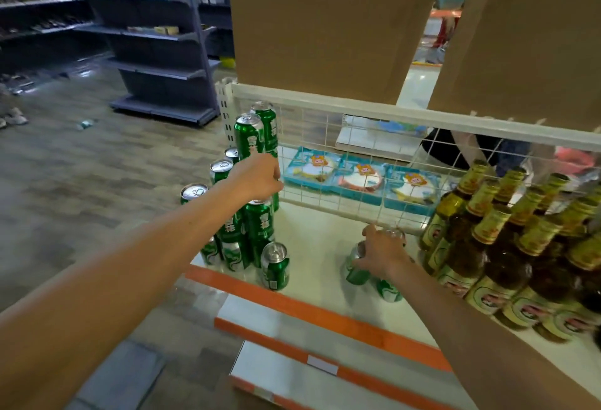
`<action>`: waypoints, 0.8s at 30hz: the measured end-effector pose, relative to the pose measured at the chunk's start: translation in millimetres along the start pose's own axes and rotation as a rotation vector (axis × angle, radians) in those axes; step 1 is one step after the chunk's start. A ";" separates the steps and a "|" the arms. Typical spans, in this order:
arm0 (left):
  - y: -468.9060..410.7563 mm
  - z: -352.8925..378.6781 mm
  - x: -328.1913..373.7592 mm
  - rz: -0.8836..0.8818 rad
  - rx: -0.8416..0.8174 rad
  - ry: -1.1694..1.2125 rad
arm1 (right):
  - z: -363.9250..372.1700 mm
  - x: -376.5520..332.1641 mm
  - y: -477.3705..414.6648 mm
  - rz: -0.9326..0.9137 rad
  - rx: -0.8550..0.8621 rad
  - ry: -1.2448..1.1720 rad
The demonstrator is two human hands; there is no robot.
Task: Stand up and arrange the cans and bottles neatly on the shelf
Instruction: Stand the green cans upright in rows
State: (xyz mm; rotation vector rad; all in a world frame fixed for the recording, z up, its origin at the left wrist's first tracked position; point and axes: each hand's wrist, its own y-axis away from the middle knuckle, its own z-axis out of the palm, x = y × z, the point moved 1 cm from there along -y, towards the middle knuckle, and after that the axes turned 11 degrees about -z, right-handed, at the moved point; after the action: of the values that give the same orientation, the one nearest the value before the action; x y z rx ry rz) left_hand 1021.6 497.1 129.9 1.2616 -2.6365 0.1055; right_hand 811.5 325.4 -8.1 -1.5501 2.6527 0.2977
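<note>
At ten o'clock on the white orange-edged shelf, my left hand curls round an upper green aluminium can atop the can stack. My right hand grips a tipped green can at six; brown glass bottles stand at three.

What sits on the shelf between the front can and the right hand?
Head view: only bare shelf between the front can and the right hand.
</note>
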 end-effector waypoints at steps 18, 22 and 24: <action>-10.0 29.0 -49.8 0.232 -0.129 -0.386 | -7.7 -27.5 -13.4 -0.064 0.038 -0.098; -13.4 23.3 -31.9 0.245 -0.140 -0.324 | -21.8 -34.4 -11.6 -0.146 0.123 -0.275; -12.7 19.5 -13.6 0.218 -0.179 -0.173 | -27.2 -39.3 -11.2 -0.182 0.160 -0.404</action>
State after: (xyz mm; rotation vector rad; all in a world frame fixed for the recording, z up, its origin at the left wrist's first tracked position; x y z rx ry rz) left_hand 1036.5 496.3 107.5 0.9638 -2.8474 -0.2109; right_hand 842.0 348.6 22.7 -1.4837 2.1605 0.3369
